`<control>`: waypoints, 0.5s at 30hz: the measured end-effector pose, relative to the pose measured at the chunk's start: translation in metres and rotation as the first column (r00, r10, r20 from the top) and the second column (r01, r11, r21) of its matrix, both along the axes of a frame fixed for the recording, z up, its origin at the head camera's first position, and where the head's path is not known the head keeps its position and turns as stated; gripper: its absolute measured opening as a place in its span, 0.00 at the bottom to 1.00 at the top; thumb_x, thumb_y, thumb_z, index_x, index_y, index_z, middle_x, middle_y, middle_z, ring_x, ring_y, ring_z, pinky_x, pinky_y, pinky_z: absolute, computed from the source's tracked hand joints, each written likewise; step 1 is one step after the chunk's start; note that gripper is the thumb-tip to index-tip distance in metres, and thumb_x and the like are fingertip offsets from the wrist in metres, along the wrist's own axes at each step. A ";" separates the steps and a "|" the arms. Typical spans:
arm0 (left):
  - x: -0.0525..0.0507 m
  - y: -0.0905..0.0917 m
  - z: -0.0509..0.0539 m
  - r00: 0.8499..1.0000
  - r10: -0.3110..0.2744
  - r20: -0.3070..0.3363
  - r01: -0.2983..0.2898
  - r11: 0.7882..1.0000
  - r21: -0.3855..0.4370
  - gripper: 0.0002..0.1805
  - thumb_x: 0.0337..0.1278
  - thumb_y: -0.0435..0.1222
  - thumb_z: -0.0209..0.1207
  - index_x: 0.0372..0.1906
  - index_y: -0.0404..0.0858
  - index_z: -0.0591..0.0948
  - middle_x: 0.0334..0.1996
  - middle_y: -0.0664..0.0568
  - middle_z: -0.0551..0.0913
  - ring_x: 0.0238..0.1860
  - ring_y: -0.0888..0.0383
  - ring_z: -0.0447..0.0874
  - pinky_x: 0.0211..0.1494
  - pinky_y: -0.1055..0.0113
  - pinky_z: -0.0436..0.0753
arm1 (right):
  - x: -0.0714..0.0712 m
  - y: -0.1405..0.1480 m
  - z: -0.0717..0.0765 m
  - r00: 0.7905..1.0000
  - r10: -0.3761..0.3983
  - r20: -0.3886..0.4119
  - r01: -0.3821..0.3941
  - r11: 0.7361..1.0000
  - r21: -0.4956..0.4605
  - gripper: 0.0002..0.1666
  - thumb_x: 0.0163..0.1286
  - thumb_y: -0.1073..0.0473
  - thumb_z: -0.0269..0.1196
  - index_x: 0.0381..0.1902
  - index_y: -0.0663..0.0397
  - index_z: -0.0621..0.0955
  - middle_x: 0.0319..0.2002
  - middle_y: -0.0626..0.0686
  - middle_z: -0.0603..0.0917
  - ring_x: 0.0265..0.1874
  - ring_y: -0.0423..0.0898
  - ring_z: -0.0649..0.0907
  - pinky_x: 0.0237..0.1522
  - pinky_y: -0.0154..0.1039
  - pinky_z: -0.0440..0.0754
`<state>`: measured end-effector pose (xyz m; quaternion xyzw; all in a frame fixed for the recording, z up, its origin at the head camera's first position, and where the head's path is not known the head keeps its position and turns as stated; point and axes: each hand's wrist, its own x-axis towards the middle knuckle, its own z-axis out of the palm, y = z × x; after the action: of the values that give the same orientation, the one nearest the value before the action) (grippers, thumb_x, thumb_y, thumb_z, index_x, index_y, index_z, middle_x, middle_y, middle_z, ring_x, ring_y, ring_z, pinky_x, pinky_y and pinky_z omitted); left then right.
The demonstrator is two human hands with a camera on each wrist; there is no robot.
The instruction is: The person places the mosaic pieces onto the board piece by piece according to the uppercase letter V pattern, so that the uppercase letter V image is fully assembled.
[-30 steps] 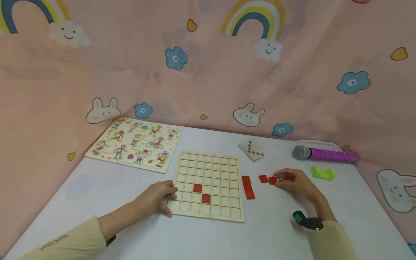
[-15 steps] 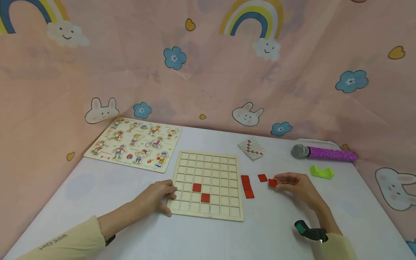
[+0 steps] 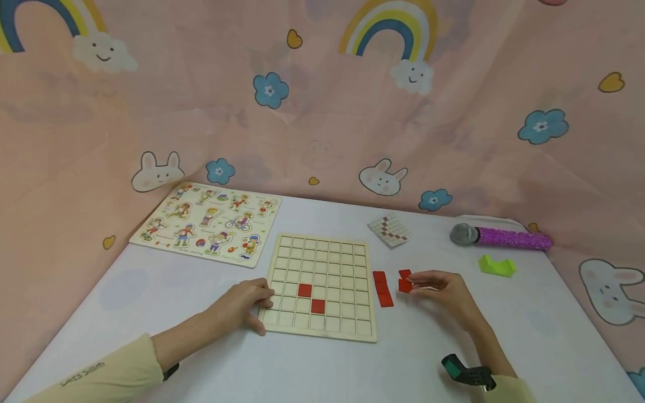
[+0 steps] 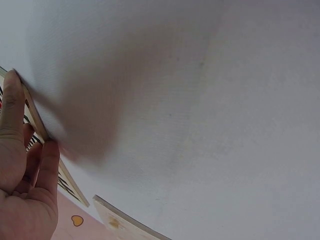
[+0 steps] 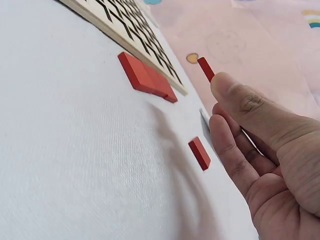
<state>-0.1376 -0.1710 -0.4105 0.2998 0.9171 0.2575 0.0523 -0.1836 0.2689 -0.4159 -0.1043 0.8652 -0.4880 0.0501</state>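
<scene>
A wooden grid board (image 3: 347, 324) lies on the white table, with two red tiles (image 3: 304, 290) set in its squares. My left hand (image 3: 242, 305) holds the board's left edge; in the left wrist view its curled fingers (image 4: 49, 165) and thumb touch the rim. Right of the board, my right hand (image 3: 440, 288) pinches a red square tile (image 5: 205, 69) between thumb and fingers, raised off the cloth. Below it another red tile (image 5: 200, 153) lies loose. Several red tiles form a column (image 3: 383, 289) beside the board's right edge.
Behind the right hand lies a small pattern card (image 3: 389, 230). Farther right are a purple glittery microphone (image 3: 504, 237) and a bright green piece (image 3: 497, 266). A picture puzzle board (image 3: 206, 224) occupies the back left. A pink patterned cloth (image 3: 322, 112) hangs behind the table.
My right hand has lifted a red tile and carried it left, over beside the other loose tile. My left hand stays at the board's edge.
</scene>
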 end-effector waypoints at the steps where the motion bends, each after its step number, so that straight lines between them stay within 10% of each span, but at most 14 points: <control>1: 0.000 0.000 0.000 1.000 0.001 0.000 -0.001 1.000 -0.001 0.39 0.23 0.41 0.78 0.48 0.23 0.80 0.34 0.56 0.78 0.38 0.60 0.82 0.47 0.63 0.81 | 0.000 -0.003 0.000 1.000 -0.003 -0.002 0.003 1.000 -0.005 0.21 0.58 0.65 0.70 0.49 0.66 0.82 0.46 0.62 0.85 0.42 0.32 0.83 0.44 0.26 0.79; 15: 0.000 0.001 0.000 1.000 0.010 0.014 -0.010 1.000 -0.006 0.36 0.23 0.39 0.78 0.46 0.25 0.82 0.33 0.58 0.77 0.36 0.63 0.78 0.45 0.64 0.81 | -0.002 -0.046 -0.001 1.000 0.018 -0.014 -0.019 0.996 -0.083 0.21 0.54 0.63 0.72 0.47 0.65 0.83 0.44 0.58 0.86 0.45 0.44 0.84 0.45 0.29 0.80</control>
<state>-0.1378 -0.1699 -0.4103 0.2932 0.9190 0.2572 0.0581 -0.1857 0.2229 -0.4167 -0.1173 0.8433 -0.5225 0.0445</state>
